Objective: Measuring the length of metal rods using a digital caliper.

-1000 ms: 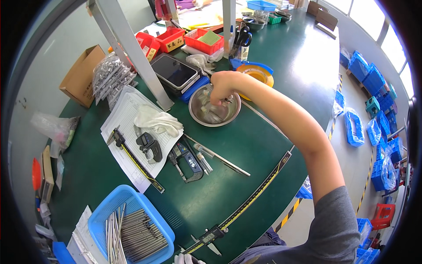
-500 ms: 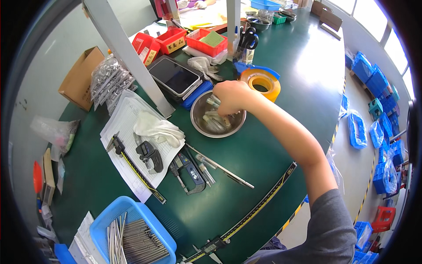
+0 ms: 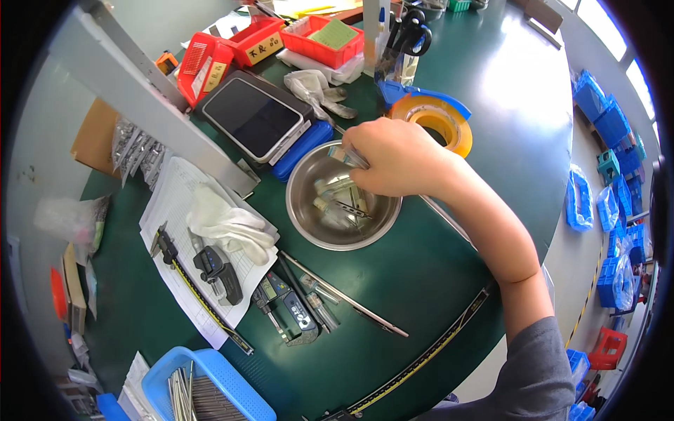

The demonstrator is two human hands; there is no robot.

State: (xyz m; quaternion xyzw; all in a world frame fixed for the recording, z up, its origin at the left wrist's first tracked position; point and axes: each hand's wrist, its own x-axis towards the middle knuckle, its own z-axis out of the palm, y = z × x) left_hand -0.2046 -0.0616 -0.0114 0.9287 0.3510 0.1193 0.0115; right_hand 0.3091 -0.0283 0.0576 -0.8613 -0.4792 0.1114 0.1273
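Observation:
My right hand (image 3: 397, 158) is over the far right side of a round steel bowl (image 3: 298, 217). Its fingers are closed on a clear tube (image 3: 348, 156), which points to the left above the bowl's far rim. Several more clear tubes (image 3: 337, 189) with pale ends lie loosely in the bowl, partly covered by my fingers. Whether more than one tube is in my grip is hard to tell. My left hand is out of sight.
Left of the bowl lie white gloves (image 3: 228, 224), a caliper (image 3: 200, 291), two micrometers (image 3: 217, 274) and a thin rod (image 3: 344, 293). A blue basket (image 3: 235, 386) of metal rods stands near. Beyond are a scale (image 3: 253, 116), a tape dispenser (image 3: 460, 133) and red bins (image 3: 263, 38).
The view has shifted closer, so the bowl looks larger. My right hand has come up a little from inside the bowl, still gripping a tube.

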